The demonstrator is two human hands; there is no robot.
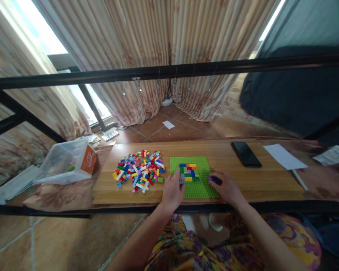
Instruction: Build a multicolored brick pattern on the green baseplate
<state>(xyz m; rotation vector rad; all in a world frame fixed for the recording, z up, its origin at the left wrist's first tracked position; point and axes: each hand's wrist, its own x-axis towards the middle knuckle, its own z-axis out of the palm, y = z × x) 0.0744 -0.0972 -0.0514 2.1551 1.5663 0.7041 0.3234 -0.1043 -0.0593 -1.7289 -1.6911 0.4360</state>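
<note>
A green baseplate (197, 191) lies on the wooden board, with a low patch of blue, yellow, red, white and green bricks (190, 173) pressed onto it. My left hand (171, 190) rests on the plate's left edge, fingers stretched forward. Beside its index finger and thumb sits a grey brick (182, 179); whether they touch it is hard to see. Over the plate's right edge, my right hand (228, 188) pinches a small dark purple brick (214, 179) between thumb and fingers. A pile of loose mixed-colour bricks (141, 169) spreads to the left of the plate.
A clear plastic box (62, 165) with an orange label stands at the far left. On the right are a black phone (246, 154), a white paper sheet (284, 156) and a white pen-like stick (300, 180). A black metal rail (169, 72) crosses beyond the table.
</note>
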